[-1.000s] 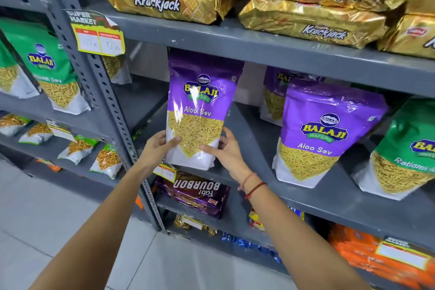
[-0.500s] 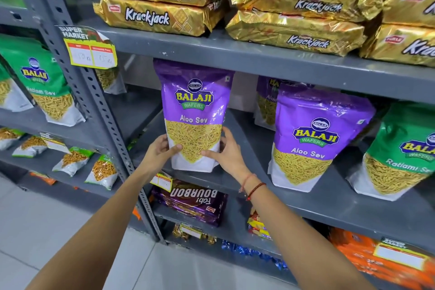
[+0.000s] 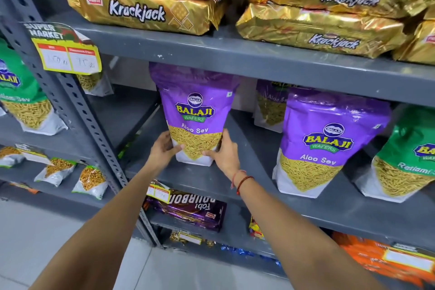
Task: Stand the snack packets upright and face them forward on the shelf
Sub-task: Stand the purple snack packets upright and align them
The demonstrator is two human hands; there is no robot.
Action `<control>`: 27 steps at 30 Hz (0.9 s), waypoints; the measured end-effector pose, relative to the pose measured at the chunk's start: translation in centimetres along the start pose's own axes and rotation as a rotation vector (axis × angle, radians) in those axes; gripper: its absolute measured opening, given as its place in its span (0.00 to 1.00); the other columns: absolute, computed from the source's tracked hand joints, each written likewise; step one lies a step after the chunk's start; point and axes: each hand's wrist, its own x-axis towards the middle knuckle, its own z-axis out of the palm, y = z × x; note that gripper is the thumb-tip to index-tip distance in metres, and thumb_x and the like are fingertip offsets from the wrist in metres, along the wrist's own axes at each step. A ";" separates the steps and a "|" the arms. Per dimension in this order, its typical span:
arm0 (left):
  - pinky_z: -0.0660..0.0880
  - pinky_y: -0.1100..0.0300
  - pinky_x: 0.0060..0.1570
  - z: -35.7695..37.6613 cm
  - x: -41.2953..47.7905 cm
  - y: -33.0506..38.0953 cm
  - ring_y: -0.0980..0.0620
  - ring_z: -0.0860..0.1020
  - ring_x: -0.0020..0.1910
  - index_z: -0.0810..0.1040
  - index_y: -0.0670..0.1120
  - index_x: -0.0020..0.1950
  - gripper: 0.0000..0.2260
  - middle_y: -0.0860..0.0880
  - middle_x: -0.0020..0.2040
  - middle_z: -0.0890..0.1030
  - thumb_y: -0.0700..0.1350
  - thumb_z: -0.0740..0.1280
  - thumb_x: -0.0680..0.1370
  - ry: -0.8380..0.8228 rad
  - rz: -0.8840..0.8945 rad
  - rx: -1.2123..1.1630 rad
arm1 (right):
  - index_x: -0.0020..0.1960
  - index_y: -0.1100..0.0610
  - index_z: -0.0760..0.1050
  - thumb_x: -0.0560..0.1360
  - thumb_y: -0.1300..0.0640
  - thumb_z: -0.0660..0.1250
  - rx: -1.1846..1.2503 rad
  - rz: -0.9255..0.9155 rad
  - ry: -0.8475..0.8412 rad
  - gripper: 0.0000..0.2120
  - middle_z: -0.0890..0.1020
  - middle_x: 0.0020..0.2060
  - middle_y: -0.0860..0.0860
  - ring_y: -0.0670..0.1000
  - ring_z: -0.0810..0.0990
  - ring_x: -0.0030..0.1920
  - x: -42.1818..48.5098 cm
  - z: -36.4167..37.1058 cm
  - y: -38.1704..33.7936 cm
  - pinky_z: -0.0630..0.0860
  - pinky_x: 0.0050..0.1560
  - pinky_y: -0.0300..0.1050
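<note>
Purple Aloo Sev packets (image 3: 195, 113): three; gold Krackjack packs (image 3: 146, 10): at least five

- Glossy purple plastic Aloo Sev packet (image 3: 195, 110), creased at its top.
- Matt grey painted metal shelf (image 3: 235, 186), lightly scuffed.
- Shiny, crinkled gold foil Krackjack packs (image 3: 146, 10).

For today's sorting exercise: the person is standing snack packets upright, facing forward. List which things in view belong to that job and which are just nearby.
Part of the job:
- held Aloo Sev packet
- left hand
- right hand
- second Aloo Sev packet
- grey shelf

Just nearby:
- Krackjack packs
- price tag
- Bourbon pack
</note>
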 end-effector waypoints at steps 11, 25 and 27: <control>0.69 0.57 0.57 -1.6 0.1 -3.3 0.51 0.73 0.61 0.67 0.48 0.67 0.33 0.48 0.62 0.77 0.48 0.77 0.66 -0.087 -0.101 0.419 | 0.68 0.59 0.62 0.71 0.63 0.72 0.047 0.118 -0.122 0.30 0.78 0.62 0.56 0.58 0.76 0.63 -1.4 1.8 3.5 0.73 0.64 0.58; 0.69 0.51 0.62 -4.3 0.3 -3.6 0.48 0.72 0.64 0.67 0.47 0.68 0.30 0.46 0.67 0.74 0.48 0.73 0.70 -0.136 -0.103 0.431 | 0.65 0.59 0.65 0.71 0.59 0.73 -0.016 0.071 -0.030 0.27 0.79 0.60 0.57 0.57 0.78 0.60 -2.1 5.0 2.7 0.75 0.60 0.56; 0.70 0.50 0.63 -4.2 0.1 -3.5 0.49 0.71 0.65 0.67 0.47 0.69 0.29 0.47 0.67 0.74 0.47 0.73 0.70 -0.134 -0.098 0.401 | 0.65 0.59 0.66 0.70 0.59 0.74 -0.014 0.072 -0.024 0.27 0.80 0.59 0.57 0.56 0.78 0.58 -2.1 5.0 2.7 0.76 0.60 0.54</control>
